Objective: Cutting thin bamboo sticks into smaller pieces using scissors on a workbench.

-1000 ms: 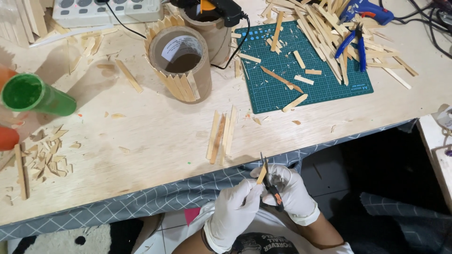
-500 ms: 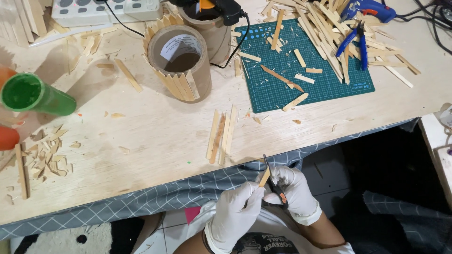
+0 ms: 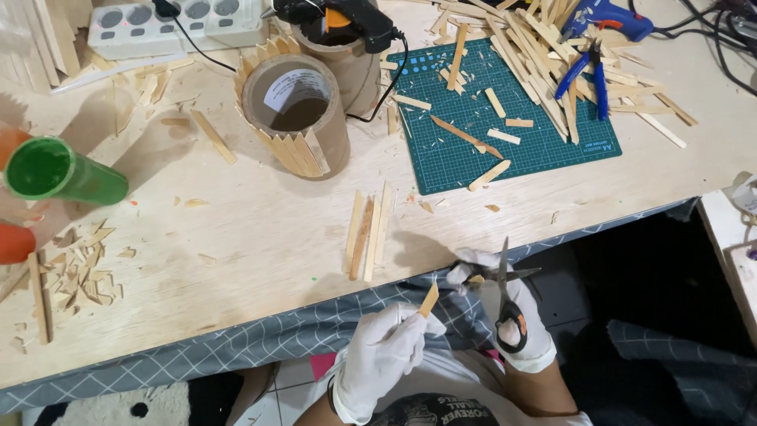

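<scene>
Below the worktop's (image 3: 236,260) near edge, the gloved left hand (image 3: 385,355) pinches a short wooden stick (image 3: 428,300), its long axis tilted up and right toward the scissors (image 3: 505,304). The gloved right hand (image 3: 512,315) has fingers clamped through the scissors' handles, blades apart.

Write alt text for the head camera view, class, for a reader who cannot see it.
Two white-gloved hands work below a pale wooden table's edge: the left hand holds a short flat wooden stick, and the right hand holds open black-handled scissors beside it. On the table stand a brown cardboard tube partly clad in sticks and a green cutting mat.
</scene>
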